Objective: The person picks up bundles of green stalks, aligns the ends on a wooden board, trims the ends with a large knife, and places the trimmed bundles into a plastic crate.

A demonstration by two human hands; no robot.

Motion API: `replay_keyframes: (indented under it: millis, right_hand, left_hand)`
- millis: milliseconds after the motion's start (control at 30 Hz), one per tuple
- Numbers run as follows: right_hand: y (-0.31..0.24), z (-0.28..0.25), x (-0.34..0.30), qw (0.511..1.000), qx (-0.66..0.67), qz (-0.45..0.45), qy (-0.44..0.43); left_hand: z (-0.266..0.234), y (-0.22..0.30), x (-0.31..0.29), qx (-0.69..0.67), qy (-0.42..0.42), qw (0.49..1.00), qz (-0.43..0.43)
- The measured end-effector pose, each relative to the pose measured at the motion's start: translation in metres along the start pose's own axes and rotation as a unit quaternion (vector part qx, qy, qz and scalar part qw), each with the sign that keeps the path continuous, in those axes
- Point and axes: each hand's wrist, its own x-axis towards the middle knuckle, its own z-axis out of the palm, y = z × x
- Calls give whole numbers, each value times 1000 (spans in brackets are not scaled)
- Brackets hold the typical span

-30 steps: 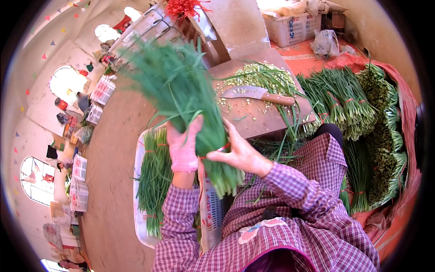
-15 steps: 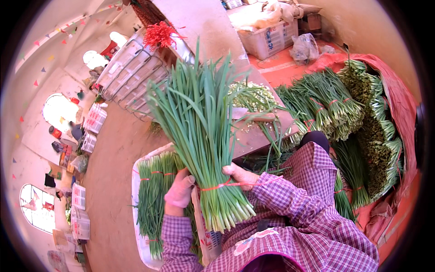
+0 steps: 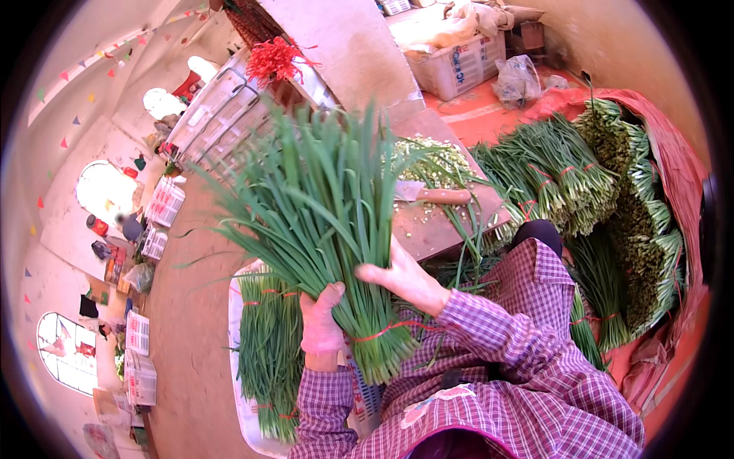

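A thick bundle of garlic chives stands upright before me, its green leaves fanning up and to the left. My left hand, wrapped in pink cloth, is closed round its lower left side. On its right side is my right hand, thumb in front and fingers partly hidden behind the stalks. A red tie circles the stalks below both hands, its loose end trailing right. Pale cut ends point down toward my lap. Behind the bundle, a wooden-handled knife lies on a board with chopped bits.
A white crate at my left holds tied chive bundles. More bundles lie on red sheeting at right, beside a tall stack. Red ties hang beyond the board. A plastic tub stands at the back.
My left hand has moved slightly right and down, my right hand higher up the bundle. The leaves have spread left, and the tie's loose end has dropped from my right hand.
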Motion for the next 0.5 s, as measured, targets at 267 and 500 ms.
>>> replay_keyframes:
  millis: [267,500]
  right_hand:
    - [1,-2,26,974,207,52,75]
    - [7,-5,32,929,323,126,126]
  left_hand:
    - [1,-2,-9,-23,49,998,-16]
    - [3,18,2,57,-3,996,-64]
